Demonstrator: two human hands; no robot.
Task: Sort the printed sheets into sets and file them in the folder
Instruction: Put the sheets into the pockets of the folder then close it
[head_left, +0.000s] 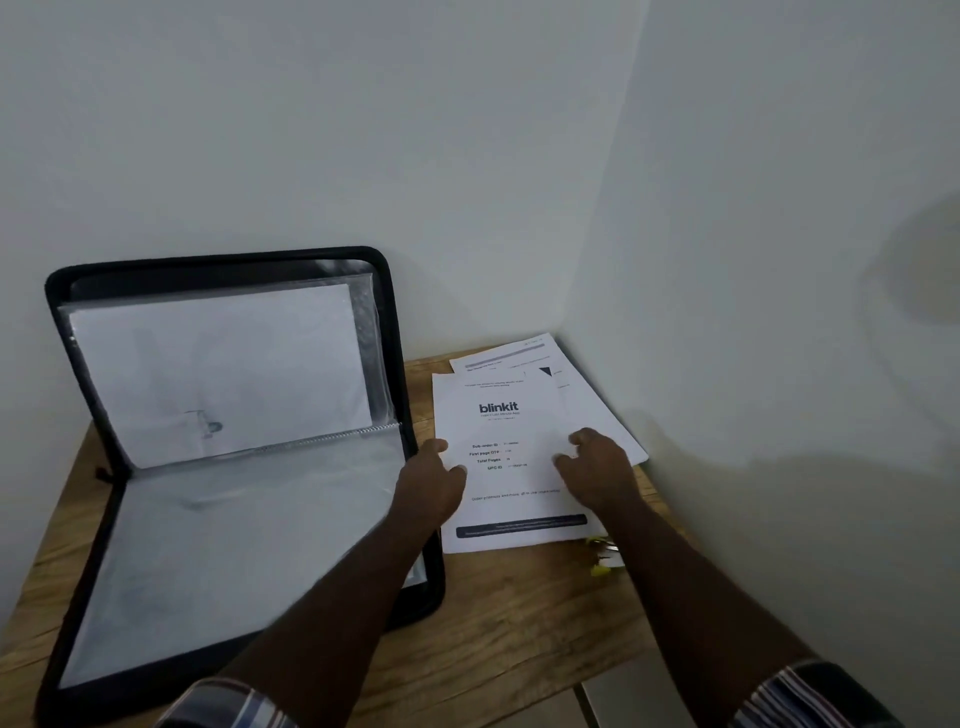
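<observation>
A black zip folder (410, 364) lies open on the left of the wooden table, its upper half propped against the wall, with a white sheet (218, 364) inside a clear sleeve. To its right lies a loose pile of printed sheets (511, 415), the top one printed "blinkit". My left hand (428, 480) rests on the pile's left edge, thumb on the top sheet. On the right side of the top sheet rests my right hand (597, 462) with its fingers loosely bent. Whether either hand pinches paper is unclear.
The small wooden table (519, 623) stands in a corner, white walls behind and to the right. Small yellow clips (602, 566) peek out under the pile's lower right corner. Bare wood shows in front of the pile, and the table's edge runs at lower right.
</observation>
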